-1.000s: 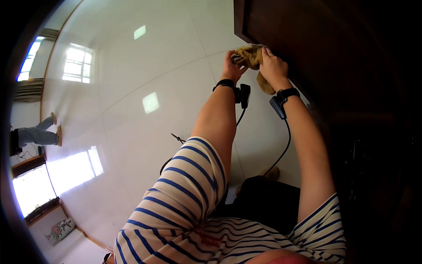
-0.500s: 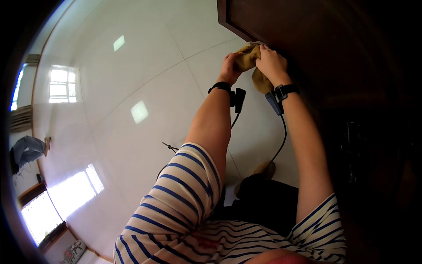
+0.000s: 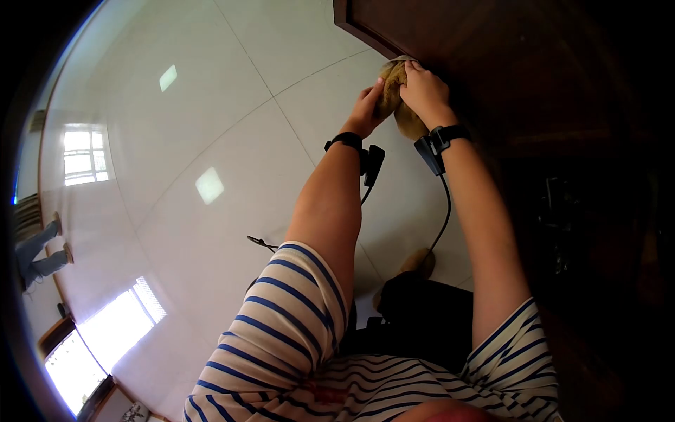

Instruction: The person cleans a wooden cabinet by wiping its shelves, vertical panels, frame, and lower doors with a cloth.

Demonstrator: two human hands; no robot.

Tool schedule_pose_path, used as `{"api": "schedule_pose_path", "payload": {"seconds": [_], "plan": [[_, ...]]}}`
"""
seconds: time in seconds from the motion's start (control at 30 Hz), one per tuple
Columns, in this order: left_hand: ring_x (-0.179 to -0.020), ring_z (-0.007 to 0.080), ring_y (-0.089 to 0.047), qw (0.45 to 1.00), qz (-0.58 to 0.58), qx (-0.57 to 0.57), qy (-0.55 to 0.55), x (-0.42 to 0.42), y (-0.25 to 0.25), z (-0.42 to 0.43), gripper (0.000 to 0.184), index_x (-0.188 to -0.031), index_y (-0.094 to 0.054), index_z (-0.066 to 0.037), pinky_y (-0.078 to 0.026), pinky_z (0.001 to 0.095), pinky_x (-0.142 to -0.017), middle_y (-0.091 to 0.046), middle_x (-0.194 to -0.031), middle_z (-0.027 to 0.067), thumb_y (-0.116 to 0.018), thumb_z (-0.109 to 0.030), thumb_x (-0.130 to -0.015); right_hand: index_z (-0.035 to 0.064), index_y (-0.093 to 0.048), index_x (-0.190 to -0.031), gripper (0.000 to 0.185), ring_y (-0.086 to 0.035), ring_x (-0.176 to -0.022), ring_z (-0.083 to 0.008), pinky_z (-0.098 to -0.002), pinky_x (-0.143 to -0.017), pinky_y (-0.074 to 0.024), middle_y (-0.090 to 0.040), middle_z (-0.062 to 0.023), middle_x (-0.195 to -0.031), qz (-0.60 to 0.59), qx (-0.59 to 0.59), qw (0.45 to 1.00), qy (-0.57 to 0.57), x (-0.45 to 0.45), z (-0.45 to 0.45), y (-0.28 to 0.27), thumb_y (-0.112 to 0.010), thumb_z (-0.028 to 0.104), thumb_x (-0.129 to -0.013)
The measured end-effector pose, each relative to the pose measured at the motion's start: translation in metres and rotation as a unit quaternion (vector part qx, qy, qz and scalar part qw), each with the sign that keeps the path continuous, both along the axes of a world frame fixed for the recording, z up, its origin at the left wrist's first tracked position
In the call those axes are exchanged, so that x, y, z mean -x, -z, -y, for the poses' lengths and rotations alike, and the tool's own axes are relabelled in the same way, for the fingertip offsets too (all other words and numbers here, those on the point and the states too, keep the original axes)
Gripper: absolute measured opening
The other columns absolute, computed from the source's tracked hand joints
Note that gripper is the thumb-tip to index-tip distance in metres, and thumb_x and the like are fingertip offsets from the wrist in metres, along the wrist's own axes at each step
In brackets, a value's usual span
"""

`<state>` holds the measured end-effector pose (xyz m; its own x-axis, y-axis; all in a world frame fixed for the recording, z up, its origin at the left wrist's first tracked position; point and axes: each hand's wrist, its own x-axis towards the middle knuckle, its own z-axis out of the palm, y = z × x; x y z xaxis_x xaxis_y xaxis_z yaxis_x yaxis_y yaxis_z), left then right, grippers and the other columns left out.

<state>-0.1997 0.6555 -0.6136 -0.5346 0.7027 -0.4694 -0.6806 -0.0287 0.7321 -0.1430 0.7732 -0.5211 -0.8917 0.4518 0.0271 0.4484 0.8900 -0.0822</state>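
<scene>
Both hands meet at a crumpled, soft, brown cloth-like item (image 3: 394, 88) beside the corner of a dark wooden piece of furniture. My left hand (image 3: 365, 111) grips its left side, with the thumb on top. My right hand (image 3: 425, 91) has its fingers bent over the upper right part. A smooth, rounded brown portion (image 3: 409, 123) hangs below the right hand; whether it belongs to the same item is unclear. A pale edge shows at the top. Each wrist wears a black strap with a small device and cable.
The dark wooden furniture (image 3: 380, 35) rises along the right side, mostly in shadow. Glossy pale floor tiles (image 3: 232, 133) spread to the left. A brown shoe (image 3: 420, 261) shows by my dark-clothed legs. Another person's legs (image 3: 43, 253) are at the far left.
The view has shifted slightly. My left hand has turned, its thumb now along the brown item, which looks more bunched together. More of the other person's legs shows at the left.
</scene>
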Motion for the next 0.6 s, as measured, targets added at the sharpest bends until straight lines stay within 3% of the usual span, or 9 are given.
{"api": "schedule_pose_path", "payload": {"seconds": [0.07,0.13,0.27,0.33,0.47,0.6], "plan": [[-0.096,0.0132,-0.052,1.000,-0.011,-0.001,0.002,0.000,-0.002,-0.001,0.060,-0.122,-0.049,-0.007,-0.044,0.0241,-0.077,-0.056,-0.107,0.0055,-0.046,-0.057,-0.090,0.0038,-0.051,-0.121,0.046,-0.062,-0.097,-0.0301,-0.0416,-0.078,-0.0527,-0.056,-0.0092,-0.123,0.005,0.001,1.000,0.004,0.000,-0.001,-0.003,-0.058,0.023,-0.080],[-0.102,0.0199,-0.055,0.999,0.030,-0.034,-0.011,0.002,-0.007,0.002,0.079,-0.126,-0.044,0.000,-0.049,0.0335,-0.081,-0.053,-0.116,0.0119,-0.064,-0.059,-0.077,0.0050,-0.052,-0.122,0.045,-0.062,-0.097,-0.0303,-0.0414,-0.079,-0.0524,-0.057,-0.0090,-0.122,0.018,0.024,0.999,0.019,-0.002,0.001,-0.009,-0.057,0.022,-0.081],[-0.095,0.0129,-0.057,1.000,0.020,-0.017,0.004,0.010,0.016,-0.006,0.067,-0.122,-0.049,-0.004,-0.049,0.0265,-0.077,-0.057,-0.112,0.0048,-0.055,-0.059,-0.084,0.0058,-0.053,-0.121,0.044,-0.062,-0.097,-0.0306,-0.0412,-0.080,-0.0521,-0.058,-0.0090,-0.121,0.021,0.019,0.999,0.015,-0.003,-0.003,0.006,-0.057,0.022,-0.081],[-0.096,0.0193,-0.060,1.000,-0.005,-0.007,-0.003,0.013,0.028,-0.011,0.082,-0.123,-0.047,0.003,-0.052,0.0300,-0.078,-0.056,-0.112,0.0126,-0.067,-0.059,-0.074,0.0055,-0.053,-0.120,0.042,-0.062,-0.096,-0.0313,-0.0415,-0.080,-0.0521,-0.060,-0.0100,-0.118,0.009,0.015,1.000,0.008,-0.007,-0.006,0.014,-0.056,0.022,-0.082],[-0.099,0.0205,-0.058,1.000,-0.011,0.009,0.018,0.005,0.034,-0.023,0.087,-0.126,-0.044,0.004,-0.051,0.0310,-0.080,-0.055,-0.114,0.0141,-0.071,-0.058,-0.071,0.0066,-0.059,-0.113,0.037,-0.064,-0.089,-0.0345,-0.0439,-0.078,-0.0522,-0.066,-0.0160,-0.099,0.031,0.048,0.996,0.063,-0.024,-0.008,0.013,-0.055,0.022,-0.079],[-0.084,0.0217,-0.064,0.997,-0.030,0.038,0.061,-0.010,0.018,-0.031,0.072,-0.112,-0.058,0.005,-0.054,0.0300,-0.068,-0.063,-0.099,0.0143,-0.072,-0.054,-0.071,0.0057,-0.063,-0.104,0.032,-0.064,-0.086,-0.0366,-0.0451,-0.076,-0.0519,-0.066,-0.0195,-0.092,0.059,0.054,0.993,0.089,-0.043,-0.011,-0.006,-0.055,0.020,-0.077]]}}
